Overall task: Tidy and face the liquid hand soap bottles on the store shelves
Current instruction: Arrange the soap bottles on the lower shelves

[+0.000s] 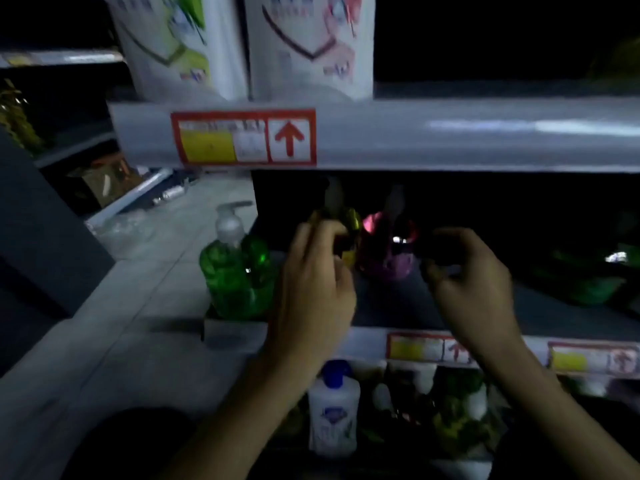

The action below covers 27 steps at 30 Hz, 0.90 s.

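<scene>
On the middle shelf (398, 306) the left hand (311, 282) grips a yellow bottle (348, 220), upright, far inside. A pink bottle (388, 254) stands just right of it. The right hand (474, 282) is curled near the pink bottle; I cannot tell if it holds anything. A green bottle (235, 275) stands upright at the left end, its pump pointing right.

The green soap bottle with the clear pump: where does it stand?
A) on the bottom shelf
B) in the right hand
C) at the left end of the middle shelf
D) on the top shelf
C: the green soap bottle stands at the left end of the middle shelf, just left of the left hand.
</scene>
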Each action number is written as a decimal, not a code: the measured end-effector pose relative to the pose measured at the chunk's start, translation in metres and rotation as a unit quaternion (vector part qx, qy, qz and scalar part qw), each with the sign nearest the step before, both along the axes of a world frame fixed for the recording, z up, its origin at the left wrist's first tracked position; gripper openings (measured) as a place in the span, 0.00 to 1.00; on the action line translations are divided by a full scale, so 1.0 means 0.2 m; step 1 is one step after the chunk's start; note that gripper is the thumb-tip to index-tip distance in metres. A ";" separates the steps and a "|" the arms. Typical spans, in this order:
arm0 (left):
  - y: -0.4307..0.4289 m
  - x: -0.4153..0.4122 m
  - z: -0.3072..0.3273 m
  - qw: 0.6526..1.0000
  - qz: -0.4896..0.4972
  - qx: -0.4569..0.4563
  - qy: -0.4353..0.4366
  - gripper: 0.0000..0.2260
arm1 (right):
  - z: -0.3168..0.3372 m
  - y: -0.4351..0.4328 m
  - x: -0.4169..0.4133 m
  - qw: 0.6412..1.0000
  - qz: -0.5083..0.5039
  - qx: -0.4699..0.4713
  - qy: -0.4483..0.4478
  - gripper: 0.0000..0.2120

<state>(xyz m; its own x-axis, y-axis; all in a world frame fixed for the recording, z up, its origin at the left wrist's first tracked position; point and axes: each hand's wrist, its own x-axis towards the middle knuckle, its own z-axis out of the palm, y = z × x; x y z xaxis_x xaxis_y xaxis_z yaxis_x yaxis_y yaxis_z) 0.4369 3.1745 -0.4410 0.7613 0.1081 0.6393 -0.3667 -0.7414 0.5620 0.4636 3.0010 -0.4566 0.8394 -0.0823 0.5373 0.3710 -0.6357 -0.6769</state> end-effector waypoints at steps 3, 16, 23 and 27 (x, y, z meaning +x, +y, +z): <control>0.00 0.17 -0.03 0.980 0.067 -0.059 0.180 0.16 | -0.07 0.01 0.22 0.994 0.005 -0.012 0.107 0.15; -0.13 0.47 -0.06 0.907 0.016 -0.256 0.333 0.22 | -0.16 -0.14 0.36 0.992 0.008 -0.041 0.119 0.25; -0.23 0.50 -0.03 0.883 0.012 -0.295 0.365 0.14 | -0.14 -0.25 0.30 0.992 0.031 0.008 0.125 0.33; -0.32 0.47 -0.05 0.903 -0.031 -0.243 0.352 0.10 | -0.14 -0.28 0.28 0.993 0.002 -0.009 0.115 0.31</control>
<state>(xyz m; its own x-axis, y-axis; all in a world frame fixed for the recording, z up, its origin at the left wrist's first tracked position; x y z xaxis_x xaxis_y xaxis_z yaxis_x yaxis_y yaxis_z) 0.5314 3.1110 -0.4503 0.9748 0.1894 -0.1177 0.1769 -0.3352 0.9254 0.5201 2.9445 -0.4844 0.9403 -0.0719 0.3326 0.2098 -0.6469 -0.7331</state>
